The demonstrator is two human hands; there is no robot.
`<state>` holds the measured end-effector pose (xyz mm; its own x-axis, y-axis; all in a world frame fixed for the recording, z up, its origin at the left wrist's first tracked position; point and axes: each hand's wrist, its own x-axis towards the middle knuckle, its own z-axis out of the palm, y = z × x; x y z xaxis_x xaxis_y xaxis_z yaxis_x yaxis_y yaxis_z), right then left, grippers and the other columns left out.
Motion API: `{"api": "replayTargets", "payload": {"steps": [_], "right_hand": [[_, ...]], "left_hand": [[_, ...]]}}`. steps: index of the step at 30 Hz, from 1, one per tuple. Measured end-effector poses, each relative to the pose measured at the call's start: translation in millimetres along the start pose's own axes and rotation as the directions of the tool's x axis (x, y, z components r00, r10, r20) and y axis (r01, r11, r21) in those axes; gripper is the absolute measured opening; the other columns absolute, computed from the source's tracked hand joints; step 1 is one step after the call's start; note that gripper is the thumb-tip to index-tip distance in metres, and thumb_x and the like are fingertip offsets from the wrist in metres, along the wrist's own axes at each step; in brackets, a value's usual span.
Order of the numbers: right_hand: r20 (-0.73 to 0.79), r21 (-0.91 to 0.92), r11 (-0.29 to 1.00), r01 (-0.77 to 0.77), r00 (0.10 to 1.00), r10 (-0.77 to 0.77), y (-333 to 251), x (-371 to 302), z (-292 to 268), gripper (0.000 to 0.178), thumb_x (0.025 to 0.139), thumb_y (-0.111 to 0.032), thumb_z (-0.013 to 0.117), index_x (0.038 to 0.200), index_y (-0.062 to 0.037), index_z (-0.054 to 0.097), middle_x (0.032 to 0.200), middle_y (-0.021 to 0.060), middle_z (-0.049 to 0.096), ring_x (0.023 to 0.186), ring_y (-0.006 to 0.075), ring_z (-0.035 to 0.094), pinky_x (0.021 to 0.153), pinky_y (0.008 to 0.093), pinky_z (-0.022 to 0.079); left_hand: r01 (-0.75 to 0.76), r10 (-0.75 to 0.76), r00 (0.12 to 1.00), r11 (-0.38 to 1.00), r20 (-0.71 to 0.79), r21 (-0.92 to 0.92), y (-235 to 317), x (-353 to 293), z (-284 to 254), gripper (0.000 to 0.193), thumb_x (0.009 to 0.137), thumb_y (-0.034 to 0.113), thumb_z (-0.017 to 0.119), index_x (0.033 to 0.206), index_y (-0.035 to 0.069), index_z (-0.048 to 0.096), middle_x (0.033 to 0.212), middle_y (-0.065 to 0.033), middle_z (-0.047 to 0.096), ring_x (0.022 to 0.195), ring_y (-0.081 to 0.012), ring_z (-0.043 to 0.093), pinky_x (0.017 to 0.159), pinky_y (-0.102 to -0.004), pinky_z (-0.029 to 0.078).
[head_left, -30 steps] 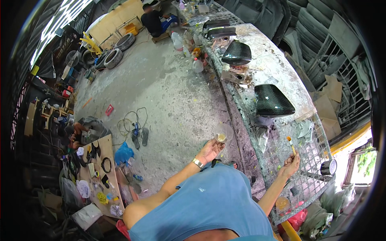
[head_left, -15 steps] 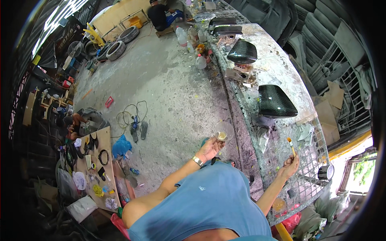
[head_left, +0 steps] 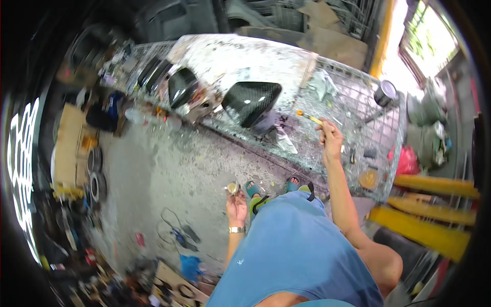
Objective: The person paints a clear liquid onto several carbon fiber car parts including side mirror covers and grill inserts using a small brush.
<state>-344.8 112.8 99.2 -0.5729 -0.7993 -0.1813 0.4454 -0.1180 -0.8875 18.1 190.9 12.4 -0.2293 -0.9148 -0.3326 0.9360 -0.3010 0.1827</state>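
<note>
My left hand [head_left: 236,210], with a metal watch at the wrist, is closed on a clear plastic cup [head_left: 232,188] with a little yellowish liquid at its bottom. It is held over the floor, to the left of my feet. My right hand [head_left: 331,139] grips a small paintbrush [head_left: 311,119] by its handle over the bench, its orange-brown bristles pointing left. Left of the brush lies a glossy black carbon-fibre shell [head_left: 252,101] on a support. A second carbon-fibre shell [head_left: 182,87] is farther left. A crumpled pale cloth [head_left: 284,141] hangs at the bench's near edge.
The stained bench [head_left: 215,53] ends at the right in a wire grid with a dark can [head_left: 385,93] and a clear tub of amber stuff [head_left: 368,179]. Yellow bars [head_left: 419,233] stand at lower right. A person [head_left: 101,116] sits far left, near tyres [head_left: 97,187]. A cable lies on the floor.
My view and body have turned to the right, so the bench now runs across the upper picture. Both hands keep their hold on the cup and the brush.
</note>
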Motion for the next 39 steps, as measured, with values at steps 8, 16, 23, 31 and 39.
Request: {"api": "replayTargets", "payload": {"steps": [8,16,23,31,39], "right_hand": [[-0.003,0.078,0.997,-0.012,1.0,0.012,17,2,-15,0.024,0.092,-0.019,0.056,0.106,-0.0005,0.063,0.077,0.0034,0.063,0.052,0.0019,0.04,0.043,0.0181,0.032],[0.329,0.046,0.984,-0.173,0.932,0.148,60,10,10,0.021,0.09,-0.016,0.057,0.105,-0.0033,0.065,0.078,0.003,0.063,0.055,0.0024,0.044,0.047,0.0182,0.035],[0.497,0.197,0.937,-0.289,0.853,0.159,75,12,32,0.024,0.09,-0.02,0.058,0.103,-0.001,0.064,0.079,0.0038,0.063,0.057,0.0035,0.045,0.05,0.0188,0.037],[0.285,0.387,0.848,-0.362,0.922,0.263,118,26,31,0.024,0.09,-0.02,0.059,0.104,-0.0019,0.064,0.078,0.0024,0.062,0.055,0.0035,0.044,0.046,0.0185,0.035],[0.089,0.335,0.919,-0.209,0.978,0.19,117,9,11,0.025,0.089,-0.014,0.057,0.111,-0.0025,0.064,0.085,0.0024,0.066,0.054,0.003,0.043,0.046,0.0192,0.034]], "left_hand": [[0.03,-0.022,0.996,0.995,-0.081,0.095,10,1,18,0.032,0.088,0.015,0.059,0.115,-0.002,0.054,0.116,-0.0206,0.056,0.101,-0.0265,0.058,0.088,-0.0338,0.051],[0.065,-0.041,0.983,0.99,-0.182,0.127,15,-6,47,0.03,0.089,0.016,0.059,0.113,-0.002,0.055,0.11,-0.0202,0.059,0.097,-0.0257,0.059,0.084,-0.0331,0.053],[0.07,-0.023,0.967,0.982,-0.254,0.174,7,-13,63,0.03,0.09,0.021,0.059,0.11,0.0,0.057,0.107,-0.0194,0.061,0.093,-0.025,0.061,0.08,-0.0325,0.054],[0.044,0.011,0.961,0.981,-0.275,0.19,10,-18,57,0.03,0.09,0.021,0.059,0.112,0.0,0.056,0.106,-0.0181,0.061,0.094,-0.0245,0.06,0.08,-0.0322,0.054],[0.095,-0.038,0.965,0.973,-0.26,0.211,24,-14,57,0.032,0.09,0.02,0.058,0.114,-0.001,0.055,0.11,-0.0188,0.06,0.096,-0.0242,0.059,0.083,-0.032,0.053]]}}
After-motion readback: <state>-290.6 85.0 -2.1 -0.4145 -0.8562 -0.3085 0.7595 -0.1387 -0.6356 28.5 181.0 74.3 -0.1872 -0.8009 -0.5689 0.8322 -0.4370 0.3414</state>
